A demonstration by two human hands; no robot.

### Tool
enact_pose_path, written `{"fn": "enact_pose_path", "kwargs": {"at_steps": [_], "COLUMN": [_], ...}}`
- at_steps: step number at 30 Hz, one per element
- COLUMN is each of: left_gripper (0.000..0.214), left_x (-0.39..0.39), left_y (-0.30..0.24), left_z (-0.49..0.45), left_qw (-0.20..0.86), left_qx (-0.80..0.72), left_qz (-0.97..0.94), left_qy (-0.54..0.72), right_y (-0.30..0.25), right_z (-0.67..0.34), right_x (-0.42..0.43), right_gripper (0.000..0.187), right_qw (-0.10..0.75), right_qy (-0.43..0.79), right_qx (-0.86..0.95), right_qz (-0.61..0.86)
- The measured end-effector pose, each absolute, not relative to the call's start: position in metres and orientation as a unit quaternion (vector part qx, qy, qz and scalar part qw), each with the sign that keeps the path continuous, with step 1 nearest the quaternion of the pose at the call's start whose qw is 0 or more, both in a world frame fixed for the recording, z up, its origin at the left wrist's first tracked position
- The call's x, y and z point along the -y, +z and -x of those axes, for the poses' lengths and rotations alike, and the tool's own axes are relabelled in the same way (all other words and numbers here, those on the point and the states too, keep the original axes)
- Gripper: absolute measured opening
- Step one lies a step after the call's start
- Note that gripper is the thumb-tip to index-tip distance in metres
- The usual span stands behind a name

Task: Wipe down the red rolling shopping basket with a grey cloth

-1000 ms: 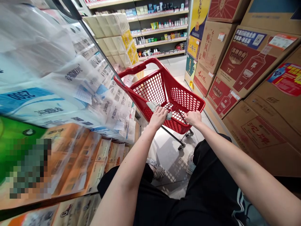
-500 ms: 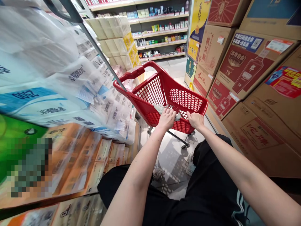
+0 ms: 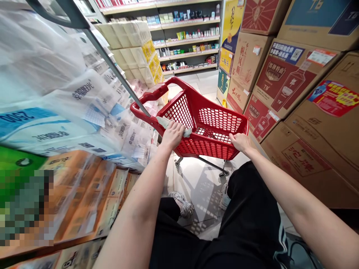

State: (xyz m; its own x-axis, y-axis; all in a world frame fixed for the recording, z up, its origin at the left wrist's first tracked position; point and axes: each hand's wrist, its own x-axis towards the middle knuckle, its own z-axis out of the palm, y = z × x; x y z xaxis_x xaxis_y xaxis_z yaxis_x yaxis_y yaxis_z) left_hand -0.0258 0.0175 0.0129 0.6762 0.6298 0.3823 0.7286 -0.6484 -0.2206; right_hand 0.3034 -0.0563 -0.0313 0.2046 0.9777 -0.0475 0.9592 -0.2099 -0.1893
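Note:
In front of my knees stands a red plastic shopping cart with a lattice basket, its handle at the far left. My left hand is closed over a pale grey-green cloth, pressing it on the basket's near rim toward the handle end. Cloth ends stick out on both sides of the fingers. At the right end of the same rim, my right hand is wrapped round the edge, thumb on the inner side. The undersides of both hands are hidden.
Stacked plastic-wrapped paper packs rise close on the left, with orange packs below. A grey pole slants across to the cart. Cardboard cartons wall the right side. Shelves of bottles and boxes stand behind.
My left hand has slid left along the rim with the cloth, toward the cart's handle. My right hand has shifted slightly right on the rim, and the hands are farther apart.

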Motion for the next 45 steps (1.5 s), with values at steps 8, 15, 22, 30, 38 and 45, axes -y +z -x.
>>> {"fn": "enact_pose_path", "kwargs": {"at_steps": [8,15,22,30,38,45], "left_gripper": [0.025,0.023,0.026,0.027,0.030,0.033], "left_x": [-0.012,0.030,0.016,-0.041,-0.061,-0.059], "left_y": [-0.009,-0.029,-0.017,0.002,0.003,0.010], "left_z": [-0.012,-0.078,-0.051,0.031,0.059,0.067], "left_qw": [0.178,0.155,0.133,0.149,0.140,0.133], "left_qx": [0.391,0.349,0.313,0.366,0.419,0.479], "left_qz": [0.894,0.912,0.931,0.905,0.877,0.840], "left_qy": [-0.128,-0.149,-0.134,-0.156,-0.188,-0.216], "right_y": [-0.037,-0.035,-0.031,-0.037,-0.034,-0.033], "right_z": [-0.285,-0.266,-0.264,-0.267,-0.252,-0.255], "right_x": [0.052,0.051,0.053,0.050,0.049,0.056], "right_gripper": [0.068,0.068,0.068,0.069,0.069,0.069], "right_qw": [0.082,0.087,0.066,0.074,0.078,0.085], "right_qy": [0.083,0.081,0.084,0.075,0.089,0.087], "right_qx": [0.608,0.609,0.610,0.612,0.615,0.608], "right_qz": [0.785,0.784,0.785,0.784,0.780,0.784]}}
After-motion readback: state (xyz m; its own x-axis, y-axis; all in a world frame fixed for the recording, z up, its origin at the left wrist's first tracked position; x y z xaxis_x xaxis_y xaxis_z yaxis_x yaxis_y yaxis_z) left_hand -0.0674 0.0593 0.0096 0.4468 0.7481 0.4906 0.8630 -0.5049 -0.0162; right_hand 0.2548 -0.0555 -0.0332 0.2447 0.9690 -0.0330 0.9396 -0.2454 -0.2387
